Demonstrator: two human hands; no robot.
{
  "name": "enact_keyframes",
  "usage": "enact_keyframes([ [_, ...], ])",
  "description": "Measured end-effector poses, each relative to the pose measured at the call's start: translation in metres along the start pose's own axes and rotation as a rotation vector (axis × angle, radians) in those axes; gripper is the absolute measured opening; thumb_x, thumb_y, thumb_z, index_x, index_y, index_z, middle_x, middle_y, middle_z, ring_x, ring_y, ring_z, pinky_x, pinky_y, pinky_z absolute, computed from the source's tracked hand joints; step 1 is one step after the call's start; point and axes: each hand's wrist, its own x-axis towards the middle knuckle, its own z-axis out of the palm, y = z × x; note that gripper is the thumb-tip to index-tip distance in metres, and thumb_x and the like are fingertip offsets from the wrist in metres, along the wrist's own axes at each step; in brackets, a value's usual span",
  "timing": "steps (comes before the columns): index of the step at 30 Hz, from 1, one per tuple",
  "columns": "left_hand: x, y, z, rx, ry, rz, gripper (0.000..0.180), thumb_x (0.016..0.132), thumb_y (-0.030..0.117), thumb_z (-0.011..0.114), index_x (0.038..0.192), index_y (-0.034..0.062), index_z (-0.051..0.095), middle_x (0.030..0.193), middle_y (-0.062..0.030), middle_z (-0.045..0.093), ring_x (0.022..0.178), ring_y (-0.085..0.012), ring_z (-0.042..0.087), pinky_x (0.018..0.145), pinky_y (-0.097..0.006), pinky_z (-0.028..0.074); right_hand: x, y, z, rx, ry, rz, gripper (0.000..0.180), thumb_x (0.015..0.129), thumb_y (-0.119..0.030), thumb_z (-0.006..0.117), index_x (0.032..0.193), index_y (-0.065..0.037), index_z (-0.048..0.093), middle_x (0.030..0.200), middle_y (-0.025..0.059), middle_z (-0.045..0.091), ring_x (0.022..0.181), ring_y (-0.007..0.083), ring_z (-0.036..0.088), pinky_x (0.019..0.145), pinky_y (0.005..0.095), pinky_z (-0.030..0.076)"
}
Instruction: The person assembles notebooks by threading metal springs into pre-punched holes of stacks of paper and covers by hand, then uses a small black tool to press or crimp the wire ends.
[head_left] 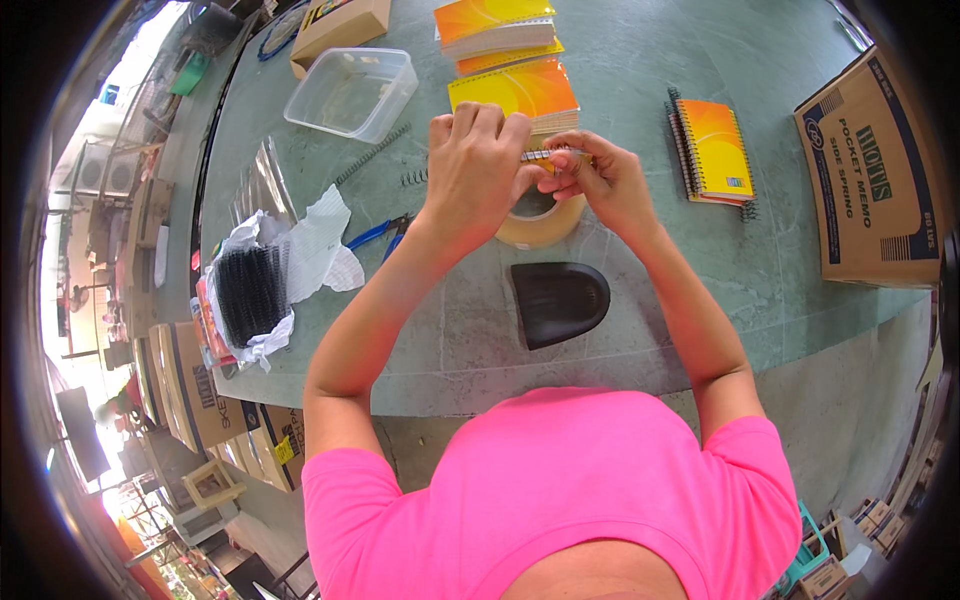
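Above a wide roll of clear tape, my two hands meet at a small spiral notebook, of which only a narrow white, coil-edged strip shows. My left hand is closed round its left part, back of the hand up. A dark wire coil pokes out on that hand's left side; whether it joins the notebook is hidden. With thumb and fingers my right hand pinches the right end. Just beyond lie stacks of yellow-orange notebooks. A second dark coil rests on the table to the left.
Blue-handled pliers and a paper-wrapped bundle of black coils lie left. A clear plastic tub stands far left. Nearer me is a black rounded object. Bound notebooks and a cardboard box are right.
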Motion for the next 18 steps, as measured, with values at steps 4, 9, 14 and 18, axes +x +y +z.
enact_keyframes([
  [4,-0.007,-0.011,0.002,0.070,-0.158,0.009,0.028,0.075,0.027,0.069,0.095,0.0075,0.062,0.092,-0.0046,0.061,0.099,-0.0239,0.052,0.083,-0.039,0.037,-0.003,-0.005,0.006,0.019,0.044,-0.023,0.022,0.092,-0.007,0.051,0.113,-0.003,0.057,0.089,0.0090,0.066,0.075,0.0142,0.067,0.063,0.0234,0.055],
  [9,0.001,0.000,0.002,-0.006,0.005,0.001,0.028,0.076,0.028,0.069,0.093,0.0073,0.062,0.096,-0.0059,0.061,0.098,-0.0246,0.053,0.081,-0.039,0.037,-0.001,-0.001,0.000,0.048,0.003,0.031,0.024,0.092,-0.008,0.051,0.116,-0.002,0.055,0.091,0.0094,0.065,0.072,0.0144,0.067,0.061,0.0233,0.055],
  [14,0.000,-0.008,0.005,-0.018,-0.131,-0.006,0.027,0.079,0.029,0.066,0.093,0.0072,0.061,0.094,-0.0075,0.061,0.094,-0.0244,0.055,0.079,-0.039,0.038,-0.006,-0.007,0.003,0.065,0.090,0.095,0.022,0.091,-0.010,0.055,0.111,-0.001,0.058,0.089,0.0084,0.066,0.072,0.0144,0.067,0.060,0.0225,0.054],
  [18,0.004,-0.003,0.008,-0.096,-0.010,0.000,0.028,0.081,0.032,0.063,0.093,0.0066,0.060,0.088,-0.0082,0.060,0.087,-0.0251,0.056,0.076,-0.039,0.039,-0.008,0.006,-0.011,-0.059,0.028,0.072,0.020,0.092,-0.009,0.053,0.108,0.001,0.059,0.089,0.0068,0.066,0.075,0.0134,0.066,0.064,0.0230,0.054],
])
